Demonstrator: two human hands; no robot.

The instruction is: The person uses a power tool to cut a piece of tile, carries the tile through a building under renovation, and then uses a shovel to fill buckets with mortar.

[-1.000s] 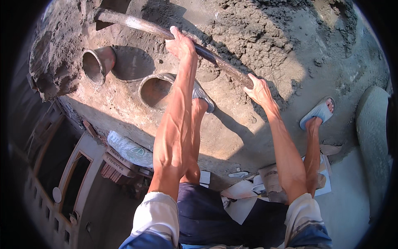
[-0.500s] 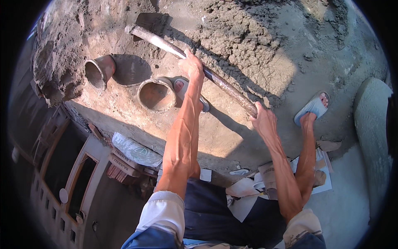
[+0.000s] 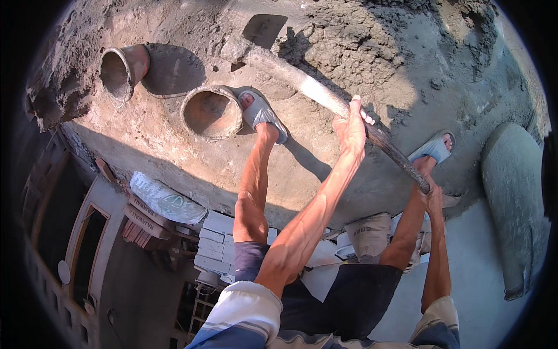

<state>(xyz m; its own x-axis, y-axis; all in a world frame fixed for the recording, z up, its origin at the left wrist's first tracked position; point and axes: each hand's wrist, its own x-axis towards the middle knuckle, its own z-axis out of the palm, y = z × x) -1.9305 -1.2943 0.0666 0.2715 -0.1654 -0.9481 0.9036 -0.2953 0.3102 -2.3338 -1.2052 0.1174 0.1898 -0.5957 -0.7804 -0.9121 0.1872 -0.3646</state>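
A long-handled hoe point(image 3: 314, 90), its head caked with grey mortar, slants from the upper left down to the right in both my hands. My left hand point(image 3: 350, 131) wraps around the middle of the handle. Closed on the handle's lower end is my right hand point(image 3: 432, 199), beside my right shin. The hoe's head hangs over the ground, left of a heap of lumpy wet mortar point(image 3: 349, 55); its blade is hard to make out, and a dark square shadow lies near it.
Two mortar-stained buckets stand left of my left foot: one bucket point(image 3: 218, 110) close by it, another bucket point(image 3: 137, 63) tilted farther off. My sandaled feet are apart. Stacked sacks point(image 3: 165, 198) and pale blocks point(image 3: 212, 247) lie below the ledge. A grey curved slab point(image 3: 511, 192) stands at right.
The hoe has been drawn back toward me and to the right. My left hand moved right, and my right hand moved down and right, both keeping hold of the handle.
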